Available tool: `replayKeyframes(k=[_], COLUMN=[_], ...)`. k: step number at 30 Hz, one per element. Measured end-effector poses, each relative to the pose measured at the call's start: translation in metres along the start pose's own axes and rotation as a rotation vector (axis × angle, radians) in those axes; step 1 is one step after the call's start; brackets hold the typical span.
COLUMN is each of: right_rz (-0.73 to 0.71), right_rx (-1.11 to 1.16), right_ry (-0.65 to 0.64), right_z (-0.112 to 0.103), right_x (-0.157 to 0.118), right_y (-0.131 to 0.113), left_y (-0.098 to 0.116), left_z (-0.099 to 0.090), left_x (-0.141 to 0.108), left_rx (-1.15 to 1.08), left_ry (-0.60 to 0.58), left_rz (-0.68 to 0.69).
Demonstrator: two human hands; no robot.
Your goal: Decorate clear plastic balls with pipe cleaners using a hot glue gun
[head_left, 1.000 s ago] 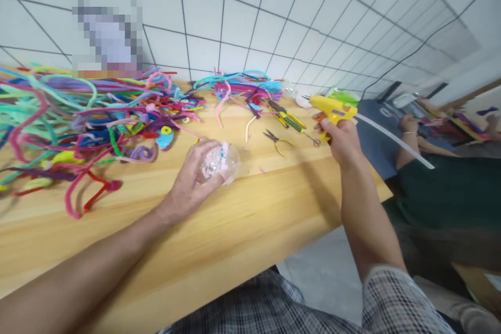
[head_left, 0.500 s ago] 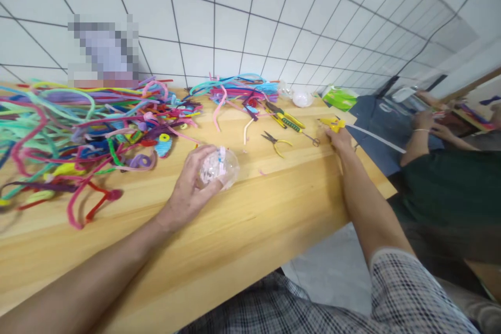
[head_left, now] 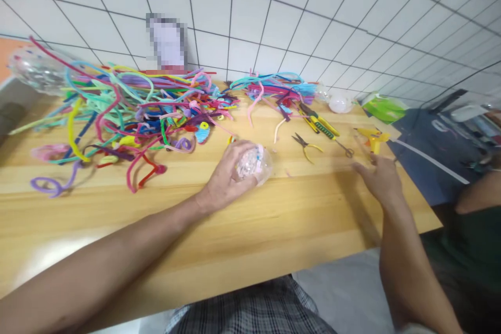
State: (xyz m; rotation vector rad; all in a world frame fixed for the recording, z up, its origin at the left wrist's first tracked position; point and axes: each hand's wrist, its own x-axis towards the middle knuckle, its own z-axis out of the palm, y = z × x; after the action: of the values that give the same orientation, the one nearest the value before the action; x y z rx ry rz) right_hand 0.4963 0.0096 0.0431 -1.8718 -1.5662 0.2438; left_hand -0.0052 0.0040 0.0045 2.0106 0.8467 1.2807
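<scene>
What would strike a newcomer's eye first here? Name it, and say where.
The tangled heap of bright, many-coloured fuzzy stems spreads over the left part of the wooden table. Near the middle, the left hand holds a clear ball. Toward the right, a yellow glue gun lies just beyond the right hand.

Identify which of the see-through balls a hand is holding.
The clear ball in the left hand; the pale balls by the tiled wall are untouched.

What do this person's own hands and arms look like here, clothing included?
The left hand and right hand are gloveless, with no ring or watch discernible. Both forearms are bare; dark-and-light plaid cloth shows at the lap.
</scene>
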Motion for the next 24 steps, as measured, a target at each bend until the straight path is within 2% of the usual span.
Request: replayKeyframes(k=[2, 3, 7, 10, 13, 19, 24], right_rz=[0.012, 0.003, -0.171, -0.28, -0.375, -0.483, -0.611], right_rx=[-0.017, -0.002, 0.089, 0.131, 0.148, 0.176, 0.056], right_ry=[-0.022, -0.078, -0.258, -0.373, -0.463, -0.563, -0.617], right_z=[0.014, 0.022, 0.057, 0.084, 0.111, 0.149, 0.176], right_x=[-0.013, -0.017, -0.013, 0.003, 0.023, 0.066, 0.093], right_y=[-0.027, -0.044, -0.119, -0.168, -0.204, -0.267, -0.331], left_y=[0.002, 0.003, 0.004, 0.003, 0.001, -0.004, -0.005], left_z=[0.002, 0.003, 0.008, 0.011, 0.015, 0.021, 0.026], left_x=[-0.001, -0.001, -0.002, -0.003, -0.004, 0.0, 0.004], left_rx=[-0.017, -0.024, -0.066, -0.11, -0.162, -0.242, -0.28], left_ry=[-0.015, -0.022, -0.03, -0.032, -0.028, 0.001, 0.018], left_rz=[0.031, 0.043, 0.096, 0.107, 0.075, -0.018, -0.073])
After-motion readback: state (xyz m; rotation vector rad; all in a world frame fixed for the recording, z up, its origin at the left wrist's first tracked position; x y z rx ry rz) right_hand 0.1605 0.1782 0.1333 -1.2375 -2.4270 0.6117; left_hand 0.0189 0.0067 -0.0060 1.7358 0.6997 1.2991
